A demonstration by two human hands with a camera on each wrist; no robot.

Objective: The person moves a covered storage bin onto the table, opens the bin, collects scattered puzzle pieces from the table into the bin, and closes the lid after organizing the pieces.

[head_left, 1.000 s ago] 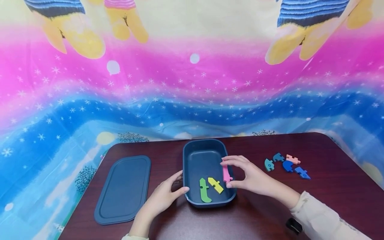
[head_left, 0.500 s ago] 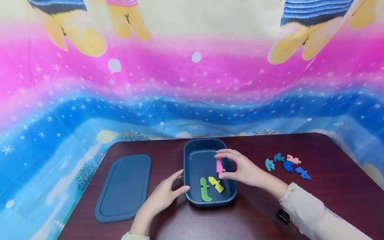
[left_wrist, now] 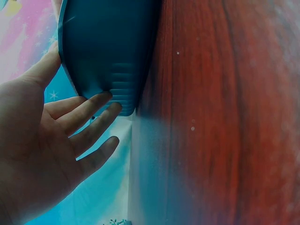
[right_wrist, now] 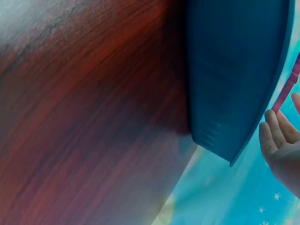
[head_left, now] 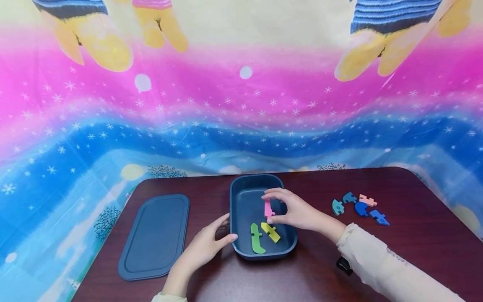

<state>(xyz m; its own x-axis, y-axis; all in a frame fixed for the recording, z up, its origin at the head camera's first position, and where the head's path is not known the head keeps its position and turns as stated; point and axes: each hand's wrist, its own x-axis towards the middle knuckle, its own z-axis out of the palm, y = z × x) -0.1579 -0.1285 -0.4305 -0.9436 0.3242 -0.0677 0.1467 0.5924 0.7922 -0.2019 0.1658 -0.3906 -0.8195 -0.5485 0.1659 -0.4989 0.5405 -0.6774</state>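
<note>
A dark blue box [head_left: 249, 205] stands in the middle of the table, with a green puzzle piece [head_left: 256, 239] and a yellow puzzle piece [head_left: 271, 232] lying inside. Above its floor, my right hand [head_left: 296, 210] pinches a pink puzzle piece [head_left: 268, 208] by its ends between thumb and fingers. In the right wrist view that pink piece [right_wrist: 287, 87] shows above the box rim. My left hand [head_left: 207, 243] rests against the box's left side, thumb at the rim. The left wrist view shows its fingers [left_wrist: 84, 115] fairly straight, some touching the box wall [left_wrist: 108, 47].
A matching lid [head_left: 156, 237] lies flat left of the box. Right of it, several loose puzzle pieces, among them a salmon one [head_left: 367, 200] and a dark blue one [head_left: 361, 209], lie on the brown table [head_left: 317, 268]. A printed cloth [head_left: 211, 105] hangs behind.
My right hand has moved left, carrying the pink puzzle piece from the box's right side to over its middle. My left hand and the other pieces stay in place.
</note>
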